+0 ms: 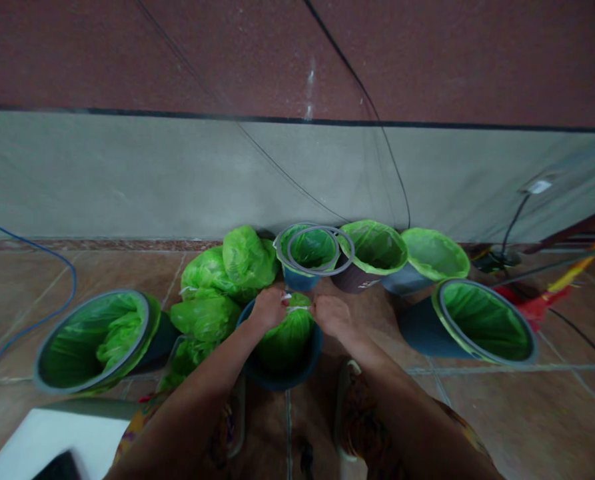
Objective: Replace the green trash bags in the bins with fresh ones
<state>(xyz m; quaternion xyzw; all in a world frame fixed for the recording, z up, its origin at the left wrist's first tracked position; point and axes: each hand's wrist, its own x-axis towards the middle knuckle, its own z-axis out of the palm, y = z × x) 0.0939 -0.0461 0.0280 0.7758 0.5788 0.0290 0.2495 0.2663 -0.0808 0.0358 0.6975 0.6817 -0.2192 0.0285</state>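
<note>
Green bag (286, 337), blue bin (280, 381), maroon-grey wall (177, 173)

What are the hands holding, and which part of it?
Both hands, left and right, hold a green bag at its gathered, tied top, where a white tie shows. Its full part sits inside the blue bin.

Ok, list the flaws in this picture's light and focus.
Head view: dim light, faint shadow-like lines on the grey wall. Head view: side bins look stretched outward, likely by the wide lens. Head view: left hand and right hand look soft.
</note>
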